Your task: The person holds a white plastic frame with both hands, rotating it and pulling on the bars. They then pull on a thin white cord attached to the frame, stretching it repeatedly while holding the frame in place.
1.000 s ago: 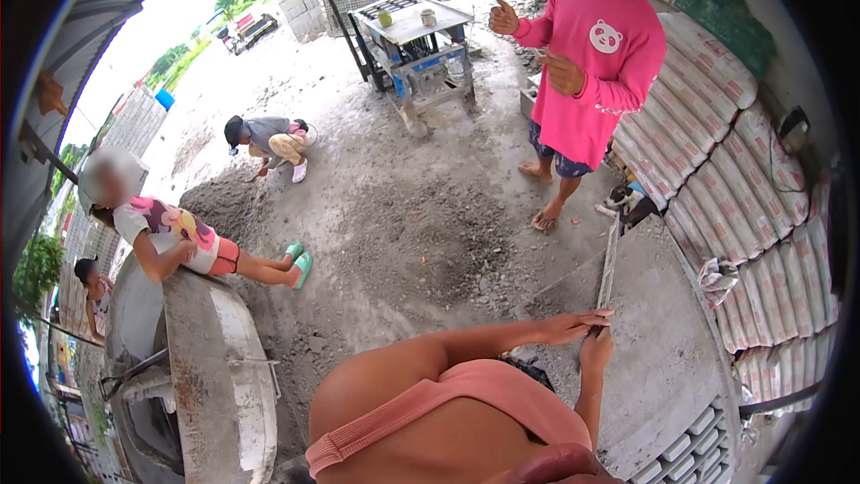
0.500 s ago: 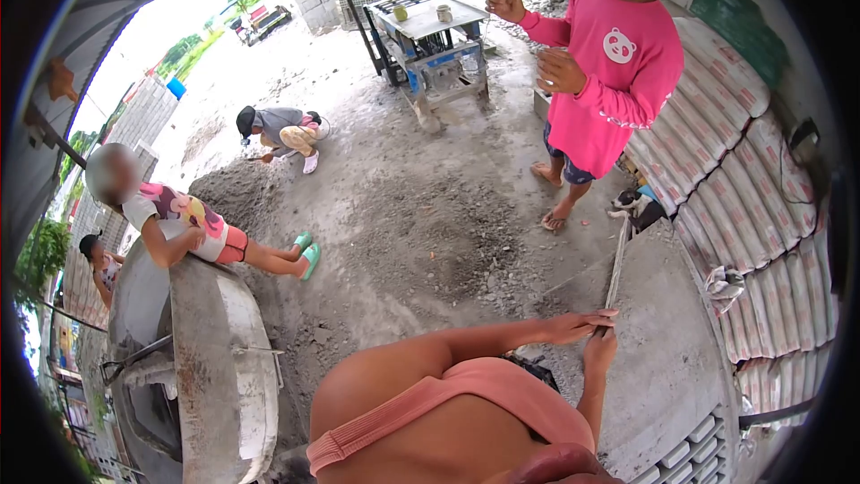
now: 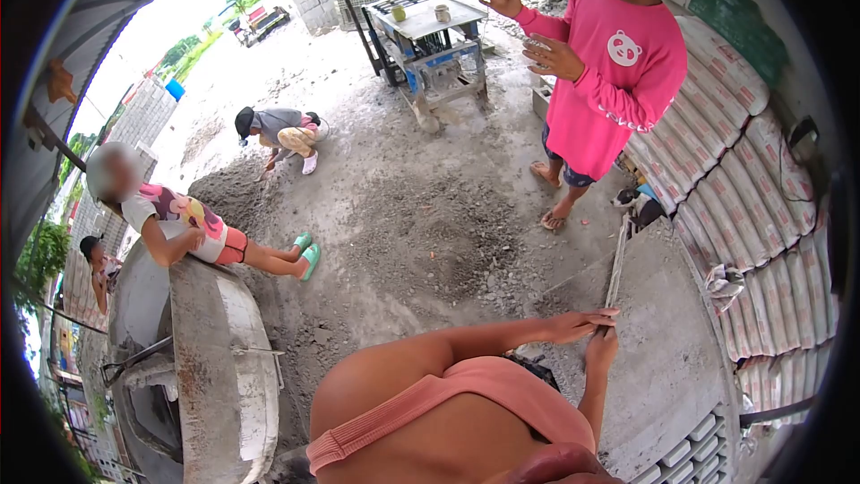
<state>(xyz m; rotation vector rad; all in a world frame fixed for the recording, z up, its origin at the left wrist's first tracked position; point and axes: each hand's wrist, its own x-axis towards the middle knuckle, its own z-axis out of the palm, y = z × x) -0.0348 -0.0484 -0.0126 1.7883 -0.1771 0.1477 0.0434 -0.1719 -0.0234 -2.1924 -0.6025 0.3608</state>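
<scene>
My left hand (image 3: pixel 580 326) lies near the lower end of a long, narrow wooden strip (image 3: pixel 618 264), its fingers stretched out together over the edge of a grey slab-like surface (image 3: pixel 649 314). Just below it is my right hand (image 3: pixel 601 349), touching or nearly touching the left one. The right fingers are partly hidden under the left hand, so I cannot tell what they grip. From the hands, the strip runs away along the left side of the grey surface. Something black (image 3: pixel 540 371) shows on the ground below my left forearm.
A person in a pink shirt (image 3: pixel 618 72) stands ahead beside stacked bags (image 3: pixel 743 179); a dog (image 3: pixel 638 206) lies nearby. Loose gravel (image 3: pixel 439 246) covers the ground. Another person (image 3: pixel 193 220) leans on a mixer-like drum (image 3: pixel 224 367); one crouches (image 3: pixel 287 134). A machine table (image 3: pixel 425 18) stands behind.
The person in pink has shifted their raised hands slightly left. The crouching person's hand has moved, and the dog's head has turned. My hands stay in place.
</scene>
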